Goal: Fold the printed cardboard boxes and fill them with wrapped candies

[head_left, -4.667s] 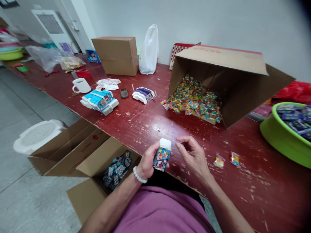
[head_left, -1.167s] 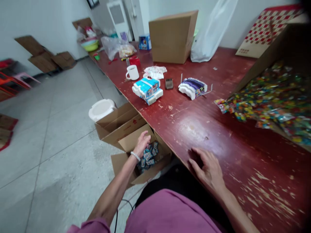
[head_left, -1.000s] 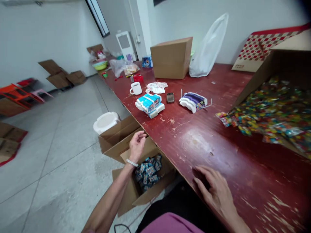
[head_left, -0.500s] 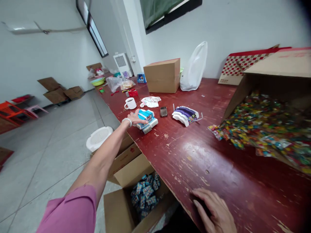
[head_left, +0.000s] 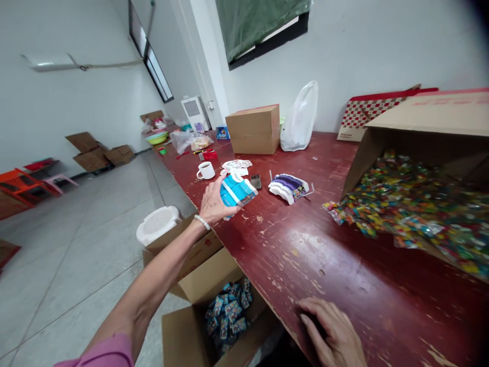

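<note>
My left hand, with a bead bracelet at the wrist, is closed around a stack of flat blue-and-white cartons above the red table's left edge. Fingers and thumb cover part of the stack. My right hand rests on the table near its front edge, thumb apart from the fingers, with nothing seen in it. A purple-and-white stack of flat packs lies to the right of the held cartons. Just behind them are a small dark device and a white mug of dark liquid.
At right, an open carton lies on its side with wrapped candies spilling out. Below the table edge, an open cardboard box holds small blue packs. A closed box and white plastic bag stand behind. A white stool is left.
My left hand has closed on the blue-and-white cartons, lifted and tilted them, and brought them slightly nearer and to the right. My right hand stays resting on the table.
</note>
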`<action>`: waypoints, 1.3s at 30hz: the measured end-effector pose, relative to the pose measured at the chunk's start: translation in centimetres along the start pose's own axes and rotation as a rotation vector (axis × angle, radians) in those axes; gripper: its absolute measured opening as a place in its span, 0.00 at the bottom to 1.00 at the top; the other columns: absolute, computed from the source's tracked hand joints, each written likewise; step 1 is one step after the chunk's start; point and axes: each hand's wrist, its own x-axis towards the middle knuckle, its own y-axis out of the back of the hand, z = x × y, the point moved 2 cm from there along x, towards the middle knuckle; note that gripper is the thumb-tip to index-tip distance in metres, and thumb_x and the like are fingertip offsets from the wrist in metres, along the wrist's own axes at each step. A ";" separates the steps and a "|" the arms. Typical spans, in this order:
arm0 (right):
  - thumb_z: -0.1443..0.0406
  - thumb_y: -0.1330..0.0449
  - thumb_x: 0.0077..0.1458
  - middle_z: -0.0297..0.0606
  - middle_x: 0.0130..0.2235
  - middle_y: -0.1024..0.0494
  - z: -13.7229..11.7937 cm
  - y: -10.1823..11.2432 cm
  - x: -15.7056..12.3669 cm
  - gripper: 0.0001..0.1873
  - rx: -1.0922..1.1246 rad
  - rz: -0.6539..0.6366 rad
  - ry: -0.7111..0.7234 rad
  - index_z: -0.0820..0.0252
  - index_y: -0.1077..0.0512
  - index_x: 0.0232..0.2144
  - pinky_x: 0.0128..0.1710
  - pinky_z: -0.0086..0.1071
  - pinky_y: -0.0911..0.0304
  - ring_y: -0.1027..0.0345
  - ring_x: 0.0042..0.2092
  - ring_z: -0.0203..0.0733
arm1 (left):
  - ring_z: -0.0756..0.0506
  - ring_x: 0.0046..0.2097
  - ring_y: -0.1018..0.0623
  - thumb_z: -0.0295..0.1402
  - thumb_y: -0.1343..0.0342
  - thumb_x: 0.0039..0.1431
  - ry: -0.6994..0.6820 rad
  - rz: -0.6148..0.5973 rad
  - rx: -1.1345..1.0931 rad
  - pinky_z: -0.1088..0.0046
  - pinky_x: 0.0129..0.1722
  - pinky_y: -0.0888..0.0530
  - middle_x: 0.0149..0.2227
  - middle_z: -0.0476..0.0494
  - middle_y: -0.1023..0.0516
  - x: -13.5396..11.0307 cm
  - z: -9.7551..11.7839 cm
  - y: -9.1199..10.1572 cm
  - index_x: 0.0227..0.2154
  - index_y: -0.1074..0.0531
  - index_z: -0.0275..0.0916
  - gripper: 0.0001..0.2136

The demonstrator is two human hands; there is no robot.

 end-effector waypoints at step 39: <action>0.54 0.33 0.52 0.42 0.54 0.24 -3.7 6.8 0.1 0.32 1.274 0.278 -0.653 0.54 0.37 0.56 0.51 0.48 0.31 0.29 0.53 0.54 | 0.34 0.54 0.25 0.31 0.28 0.40 0.394 -0.828 -1.508 0.56 0.50 0.26 0.55 0.36 0.26 -15.8 19.2 -4.3 0.55 0.35 0.41 0.37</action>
